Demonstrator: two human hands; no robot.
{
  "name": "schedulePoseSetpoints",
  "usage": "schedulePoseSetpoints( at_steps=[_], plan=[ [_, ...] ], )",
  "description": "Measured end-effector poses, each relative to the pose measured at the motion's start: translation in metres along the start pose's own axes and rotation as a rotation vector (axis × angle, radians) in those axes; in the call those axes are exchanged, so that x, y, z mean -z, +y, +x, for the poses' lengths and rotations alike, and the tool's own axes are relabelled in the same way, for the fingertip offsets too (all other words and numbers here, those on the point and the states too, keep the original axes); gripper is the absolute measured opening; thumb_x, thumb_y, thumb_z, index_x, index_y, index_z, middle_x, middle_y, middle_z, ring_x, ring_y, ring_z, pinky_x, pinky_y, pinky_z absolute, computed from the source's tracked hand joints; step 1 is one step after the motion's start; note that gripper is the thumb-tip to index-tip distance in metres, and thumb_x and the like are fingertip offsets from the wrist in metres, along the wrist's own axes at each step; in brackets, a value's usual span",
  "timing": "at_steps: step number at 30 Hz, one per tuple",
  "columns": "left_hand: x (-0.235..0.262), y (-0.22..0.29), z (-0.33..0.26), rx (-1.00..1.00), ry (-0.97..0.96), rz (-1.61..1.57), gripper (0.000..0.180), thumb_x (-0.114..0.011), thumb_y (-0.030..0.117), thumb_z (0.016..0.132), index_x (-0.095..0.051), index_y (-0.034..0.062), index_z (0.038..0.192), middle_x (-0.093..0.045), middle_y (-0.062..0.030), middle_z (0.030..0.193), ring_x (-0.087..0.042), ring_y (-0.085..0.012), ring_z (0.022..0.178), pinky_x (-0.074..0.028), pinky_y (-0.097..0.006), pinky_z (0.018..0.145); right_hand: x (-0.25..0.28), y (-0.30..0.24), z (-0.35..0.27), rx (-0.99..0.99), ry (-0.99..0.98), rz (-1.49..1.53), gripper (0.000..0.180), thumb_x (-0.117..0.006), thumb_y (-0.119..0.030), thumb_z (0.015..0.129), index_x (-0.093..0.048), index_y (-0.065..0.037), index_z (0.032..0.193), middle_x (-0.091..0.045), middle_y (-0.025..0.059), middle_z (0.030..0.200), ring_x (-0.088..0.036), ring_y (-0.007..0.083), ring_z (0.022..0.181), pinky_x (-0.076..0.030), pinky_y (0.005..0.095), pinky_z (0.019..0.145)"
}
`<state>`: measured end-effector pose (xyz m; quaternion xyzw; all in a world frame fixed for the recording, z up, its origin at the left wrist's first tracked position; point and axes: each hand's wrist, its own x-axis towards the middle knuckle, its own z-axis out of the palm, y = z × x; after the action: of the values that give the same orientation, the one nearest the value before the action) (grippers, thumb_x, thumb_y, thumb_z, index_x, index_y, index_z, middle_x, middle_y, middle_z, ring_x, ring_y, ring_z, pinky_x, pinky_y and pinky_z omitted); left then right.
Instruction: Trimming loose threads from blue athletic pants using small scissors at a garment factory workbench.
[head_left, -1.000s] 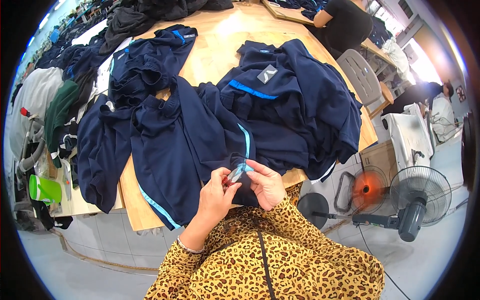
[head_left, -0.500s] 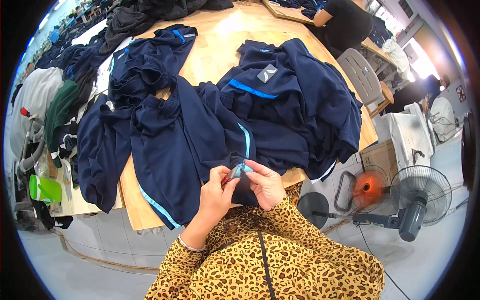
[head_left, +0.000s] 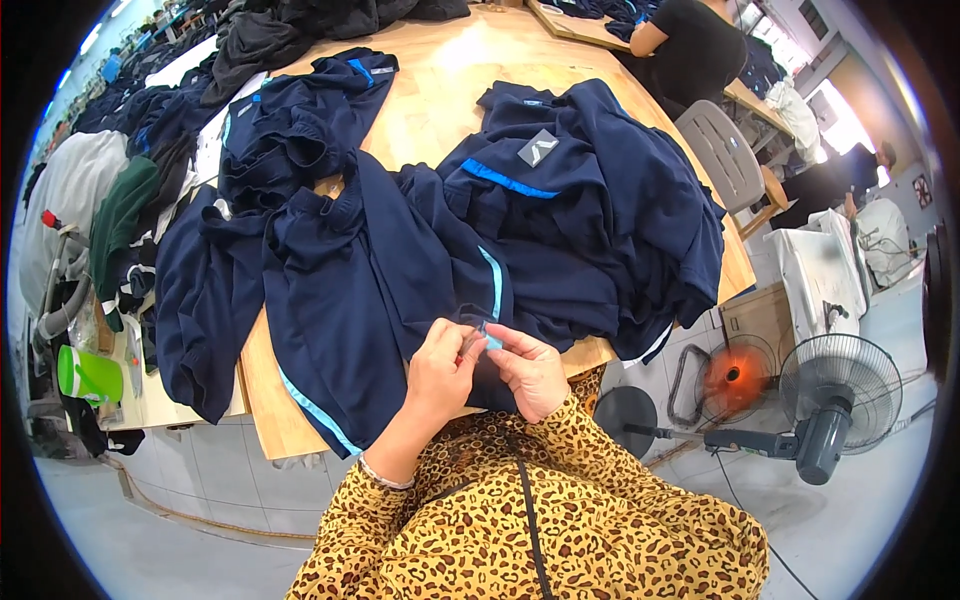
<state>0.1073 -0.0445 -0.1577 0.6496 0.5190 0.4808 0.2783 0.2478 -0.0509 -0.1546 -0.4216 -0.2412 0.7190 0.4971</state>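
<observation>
Navy trousers (head_left: 325,265) with light-blue side stripes lie over the table's near edge, legs toward me. My left hand (head_left: 440,368) is closed, thumb and fingertips pinching at the leg's end beside the light-blue stripe. Close against it, my right hand (head_left: 532,375) grips the same leg end, a bit of light-blue fabric showing between its fingers. Whatever else sits inside my left fingers is hidden. On the right, a heap of navy garments (head_left: 630,200) bears a blue strip and a grey patch.
More navy clothing (head_left: 285,140) lies at the far left of the wooden table (head_left: 430,105). A grey fan (head_left: 835,400) stands at right, near a grey chair (head_left: 720,155). A green bucket (head_left: 90,376) is at left. A person in black (head_left: 695,50) works at the back right.
My left fingers have closed in over the leg end, hiding a small red object that showed in them before. The right hand has barely moved; the garments lie as before.
</observation>
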Motion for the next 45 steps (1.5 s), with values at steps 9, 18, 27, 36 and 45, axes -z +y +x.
schedulePoseSetpoints(
  at_steps=[9,18,27,36,45],
  plan=[
    [0.012,0.002,0.012,0.696,-0.232,-0.876,0.006,-0.06,0.012,0.087,-0.059,0.0061,0.087,-0.045,0.0088,0.062,-0.034,0.0006,0.047,-0.024,-0.017,0.042,-0.011,-0.012,0.001,0.38,-0.135,-0.278,0.045,-0.058,0.007,0.08,-0.051,0.0,0.123,-0.057,0.0026,0.111,-0.051,0.0027,0.073,-0.043,0.0185,0.066],
    [0.026,0.001,0.018,0.51,-0.16,-0.579,0.015,-0.061,0.013,0.087,-0.059,-0.0002,0.092,-0.054,0.0037,0.078,-0.047,-0.003,0.07,-0.039,-0.017,0.063,0.013,-0.016,0.021,0.052,-0.262,-0.223,0.04,-0.057,0.005,0.083,-0.049,0.004,0.123,-0.061,0.0103,0.1,-0.059,0.0118,0.09,-0.047,0.0221,0.082],
    [0.042,-0.008,0.013,0.508,-0.603,-0.593,0.029,-0.061,0.006,0.086,-0.039,0.0023,0.103,-0.054,-0.0022,0.077,-0.045,-0.0051,0.069,-0.037,-0.021,0.058,0.025,-0.037,0.035,-0.307,-0.394,-0.061,0.05,-0.059,0.006,0.081,-0.04,0.005,0.127,-0.063,0.0133,0.097,-0.062,0.0168,0.09,-0.049,0.0241,0.083],
    [0.033,-0.008,0.011,0.446,-0.631,-0.436,0.028,-0.063,0.008,0.084,-0.039,0.0029,0.097,-0.055,-0.0022,0.071,-0.046,-0.005,0.065,-0.037,-0.022,0.056,0.024,-0.045,0.033,-0.157,-0.482,-0.34,0.06,-0.06,0.006,0.08,-0.033,0.004,0.134,-0.063,0.0136,0.097,-0.061,0.0153,0.09,-0.047,0.0249,0.082],
    [0.031,-0.007,0.011,0.475,-0.639,-0.459,0.027,-0.063,0.006,0.084,-0.039,0.0035,0.097,-0.055,-0.0017,0.071,-0.046,-0.0046,0.064,-0.037,-0.022,0.055,0.028,-0.044,0.034,-0.126,-0.523,-0.4,0.065,-0.061,0.005,0.08,-0.03,0.001,0.137,-0.063,0.0133,0.097,-0.06,0.0144,0.09,-0.047,0.0249,0.083]
  ],
)
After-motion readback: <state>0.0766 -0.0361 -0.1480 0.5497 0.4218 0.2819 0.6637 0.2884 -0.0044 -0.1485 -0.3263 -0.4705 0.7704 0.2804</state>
